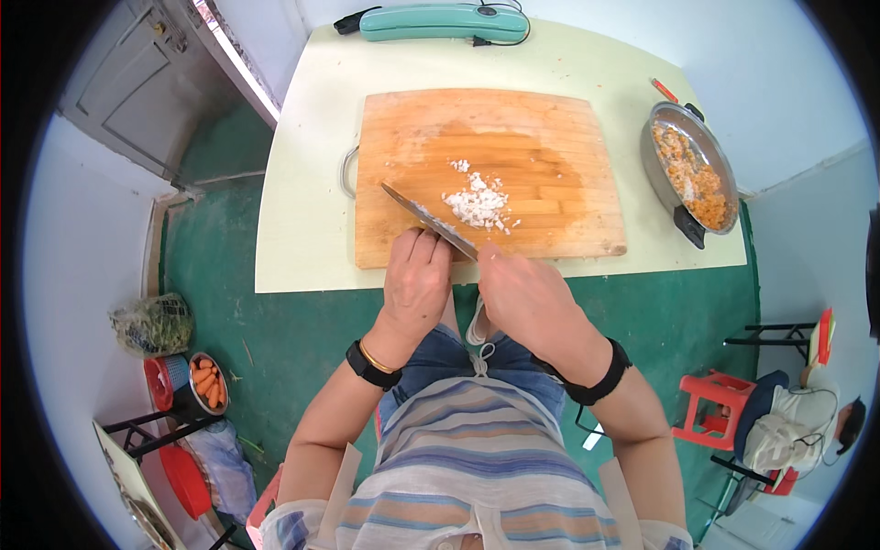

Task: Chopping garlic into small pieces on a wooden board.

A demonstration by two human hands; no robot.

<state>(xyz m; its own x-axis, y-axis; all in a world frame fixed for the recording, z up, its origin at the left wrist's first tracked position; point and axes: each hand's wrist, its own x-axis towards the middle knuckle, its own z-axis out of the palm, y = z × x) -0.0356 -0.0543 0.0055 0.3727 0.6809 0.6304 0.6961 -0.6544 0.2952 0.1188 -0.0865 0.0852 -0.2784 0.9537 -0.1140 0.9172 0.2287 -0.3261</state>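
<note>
My right hand [529, 292] grips a kitchen knife [427, 218] by its handle, which is hidden in my fist. The blade points up and to the left across the near part of a wooden cutting board [405, 124], with white bits clinging along it. My left hand [417, 278] rests by the board's near edge, fingers curled against the blade's near side. Whatever lies under those fingers is hidden. Just beyond the blade, a small heap of finely chopped white food [479, 205] lies on a damp patch of the board.
On the pale table [302, 227], a metal pan [656, 161] of chopped orange and white food stands right, near a red-handled item [664, 90]. A teal appliance [443, 23] lies at the back. Carrots [208, 383] fill a floor container left. Another person [784, 419] sits by a red stool [715, 409].
</note>
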